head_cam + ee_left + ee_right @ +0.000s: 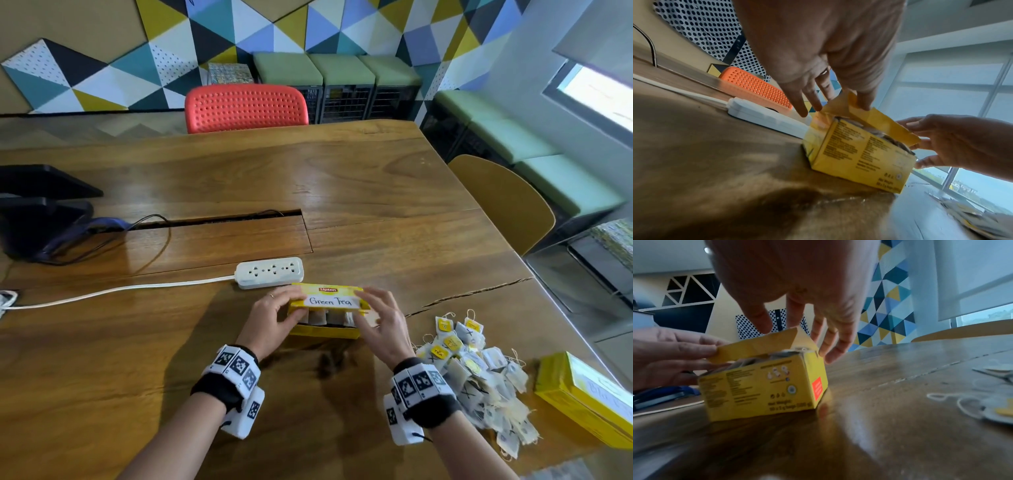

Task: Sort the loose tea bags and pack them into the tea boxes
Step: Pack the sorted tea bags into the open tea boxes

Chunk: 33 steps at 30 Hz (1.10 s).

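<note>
Green Tea box (325, 330) lies w/ long axis left-right, opening up; left hand (274, 320) & right hand (385, 325) pinch its half-raised lid (329, 301) at either end.

Yellow tea box (325, 329) (white label), red perforated chair (245, 108), white power strip (270, 272), brown woodgrain table (359, 178).

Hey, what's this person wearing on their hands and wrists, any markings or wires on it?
Both arms are bare, no sleeves. Each wrist carries a black band topped with white blocks printed with black square code markers, and a white camera unit hangs beneath. The right wrist band matches, with a thin black cable at its unit. The left hand wears a ring.
</note>
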Available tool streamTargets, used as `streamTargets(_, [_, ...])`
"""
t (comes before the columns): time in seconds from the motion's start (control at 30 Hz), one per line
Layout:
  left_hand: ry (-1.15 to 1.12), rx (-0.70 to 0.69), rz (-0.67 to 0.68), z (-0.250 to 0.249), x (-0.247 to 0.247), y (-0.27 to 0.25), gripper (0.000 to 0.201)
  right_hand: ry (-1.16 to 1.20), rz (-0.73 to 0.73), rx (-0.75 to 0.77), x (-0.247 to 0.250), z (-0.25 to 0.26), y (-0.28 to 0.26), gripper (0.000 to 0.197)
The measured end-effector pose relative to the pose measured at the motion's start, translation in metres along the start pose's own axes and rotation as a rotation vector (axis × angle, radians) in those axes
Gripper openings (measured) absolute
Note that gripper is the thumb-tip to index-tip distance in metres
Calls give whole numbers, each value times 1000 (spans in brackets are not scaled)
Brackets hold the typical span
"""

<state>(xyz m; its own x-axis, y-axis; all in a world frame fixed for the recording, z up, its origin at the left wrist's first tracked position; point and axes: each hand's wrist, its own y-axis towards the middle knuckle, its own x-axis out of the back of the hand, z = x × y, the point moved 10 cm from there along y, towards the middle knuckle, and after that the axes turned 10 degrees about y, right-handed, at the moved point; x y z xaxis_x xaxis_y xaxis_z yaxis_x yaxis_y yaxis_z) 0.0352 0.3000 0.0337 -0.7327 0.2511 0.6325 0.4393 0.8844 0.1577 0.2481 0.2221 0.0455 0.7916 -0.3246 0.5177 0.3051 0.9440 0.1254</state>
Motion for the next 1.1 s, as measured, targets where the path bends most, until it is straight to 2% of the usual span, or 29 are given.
streamTargets(0.07, [39,-15,25,1,-4,-6,30,-21,41,-6,-10,-5,-5,32])
streamTargets(0.17, [41,24,-42,6,-1,-14,35,54,-107,-92,-2,-13,-10,21])
streamTargets(0.27, [6,11,-148,2,7,-18,28,142,-197,-132,7,-14,-12,14])
streamTargets(0.43, [-10,7,-138,2,2,-17,11,124,-149,-162,9,-16,-11,16])
streamTargets(0.53, [32,-29,-125,1,0,-17,10,136,-145,-169,9,-19,-13,15])
streamTargets(0.73, [97,-83,-87,-3,-1,-18,18,128,-73,-116,-3,-16,-11,20])
streamTargets(0.93, [176,-72,-29,0,-4,-16,19,-46,-131,47,-2,-5,-10,12])
streamTargets(1.03, [346,-124,-35,-8,-4,-17,23,-158,-124,116,-5,1,-13,14])
streamTargets(1.1, [443,-174,6,-14,-10,-18,31,-224,-128,150,-6,4,-13,16])
